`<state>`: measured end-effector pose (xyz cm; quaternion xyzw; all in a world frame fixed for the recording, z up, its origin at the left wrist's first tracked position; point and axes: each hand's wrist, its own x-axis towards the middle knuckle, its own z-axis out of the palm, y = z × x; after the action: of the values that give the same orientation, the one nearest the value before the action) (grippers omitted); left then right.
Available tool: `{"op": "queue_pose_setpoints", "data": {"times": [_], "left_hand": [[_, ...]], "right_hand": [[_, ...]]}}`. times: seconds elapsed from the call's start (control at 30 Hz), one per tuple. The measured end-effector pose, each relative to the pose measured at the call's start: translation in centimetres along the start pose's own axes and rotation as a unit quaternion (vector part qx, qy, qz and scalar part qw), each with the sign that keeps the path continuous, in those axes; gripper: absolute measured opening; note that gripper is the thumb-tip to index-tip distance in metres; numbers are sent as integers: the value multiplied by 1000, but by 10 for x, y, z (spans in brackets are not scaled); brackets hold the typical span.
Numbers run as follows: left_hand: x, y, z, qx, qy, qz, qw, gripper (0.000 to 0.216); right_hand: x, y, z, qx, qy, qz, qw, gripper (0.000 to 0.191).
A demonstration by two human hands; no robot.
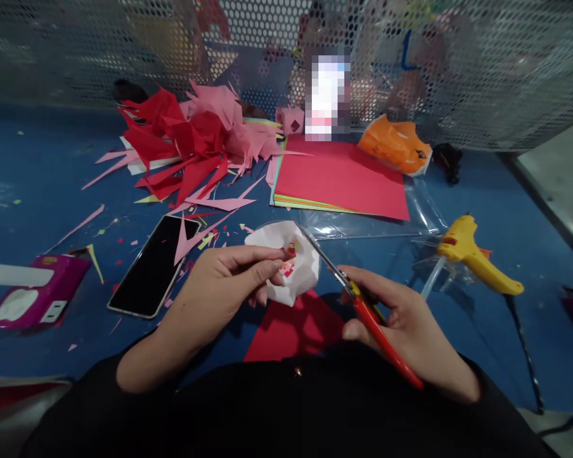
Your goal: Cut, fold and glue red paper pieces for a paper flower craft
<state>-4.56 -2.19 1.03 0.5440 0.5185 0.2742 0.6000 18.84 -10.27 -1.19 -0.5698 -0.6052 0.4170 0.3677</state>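
Note:
My left hand point(229, 280) is closed, its fingers pinching a crumpled white tissue point(296, 261) that carries small red paper bits. My right hand point(401, 324) grips red-handled scissors point(363, 305); their blades point up-left and reach the tissue's right edge. Under both hands lies a red paper sheet point(296, 331) on the blue table point(42, 172). My black sleeves fill the bottom of the view.
A black phone point(155, 264) lies left of my hands. Red and pink paper scraps point(191, 140) pile at the back, beside a stack of coloured sheets point(339, 175). A yellow glue gun point(472, 254) lies right, a magenta tissue pack point(33, 296) left, an orange bag point(396, 146) behind.

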Motion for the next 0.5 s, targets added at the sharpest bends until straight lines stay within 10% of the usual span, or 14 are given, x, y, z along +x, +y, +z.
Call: {"op": "queue_pose_setpoints", "data": {"times": [0.5], "left_hand": [[0,-5,0,-91,26,12,995,18]], "right_hand": [[-8,-2,2,-208,-28,-61,976,64]]}}
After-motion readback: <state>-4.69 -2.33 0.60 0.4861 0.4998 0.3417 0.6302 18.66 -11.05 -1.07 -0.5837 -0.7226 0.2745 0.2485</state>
